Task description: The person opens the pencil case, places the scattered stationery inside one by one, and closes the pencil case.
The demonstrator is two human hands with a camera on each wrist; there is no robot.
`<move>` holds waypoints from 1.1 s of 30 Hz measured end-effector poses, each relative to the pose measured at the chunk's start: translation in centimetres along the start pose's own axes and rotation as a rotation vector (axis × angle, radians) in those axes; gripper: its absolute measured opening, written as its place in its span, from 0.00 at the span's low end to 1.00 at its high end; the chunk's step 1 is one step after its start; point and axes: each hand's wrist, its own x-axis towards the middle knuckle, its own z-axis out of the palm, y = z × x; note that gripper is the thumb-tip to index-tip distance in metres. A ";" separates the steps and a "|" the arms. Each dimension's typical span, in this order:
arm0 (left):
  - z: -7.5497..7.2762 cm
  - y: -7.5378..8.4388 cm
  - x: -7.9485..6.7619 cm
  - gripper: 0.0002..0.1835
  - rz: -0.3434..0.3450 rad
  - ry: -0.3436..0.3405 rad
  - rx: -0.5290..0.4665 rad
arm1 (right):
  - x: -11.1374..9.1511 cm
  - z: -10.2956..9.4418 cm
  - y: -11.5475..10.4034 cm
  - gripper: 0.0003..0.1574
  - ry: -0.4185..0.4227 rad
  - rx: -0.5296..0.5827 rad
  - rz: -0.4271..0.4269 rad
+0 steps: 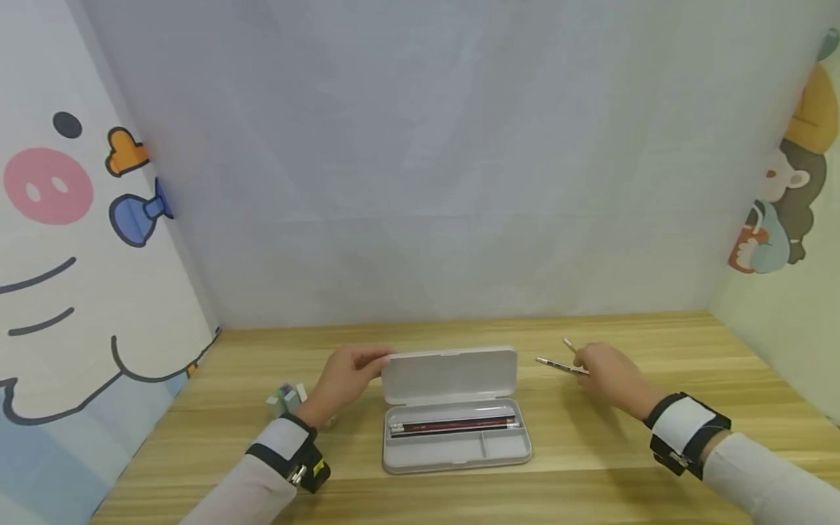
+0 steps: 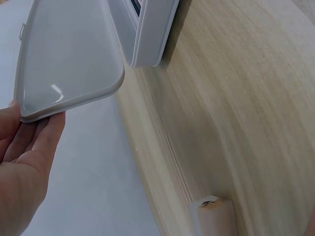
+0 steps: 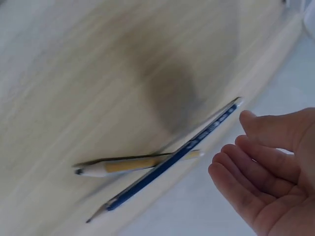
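Observation:
A white pencil case (image 1: 433, 453) stands with its lid (image 1: 449, 377) raised, and several pencils (image 1: 453, 425) lie in its long compartment. My left hand (image 1: 348, 375) holds the lid's left corner; in the left wrist view thumb and fingers (image 2: 47, 140) pinch its edge. Over to the right of the case, my right hand (image 1: 610, 375) hovers by two loose pencils. In the right wrist view a dark blue pencil (image 3: 172, 157) crosses a yellow pencil (image 3: 130, 164) on the table. Thumb and fingers of that hand (image 3: 270, 172) are parted, with a gap between them and the pencils.
Left of the case, partly behind my left wrist, is a small group of pale blocks (image 1: 286, 399). One block (image 2: 215, 219) shows in the left wrist view. The wooden table (image 1: 564, 467) meets a grey backdrop (image 1: 459, 182) and printed side panels (image 1: 79, 306).

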 end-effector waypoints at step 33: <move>0.5 0.0 -0.3 0.10 0.009 0.049 -0.001 | 1.5 0.6 0.7 0.05 0.155 0.066 0.079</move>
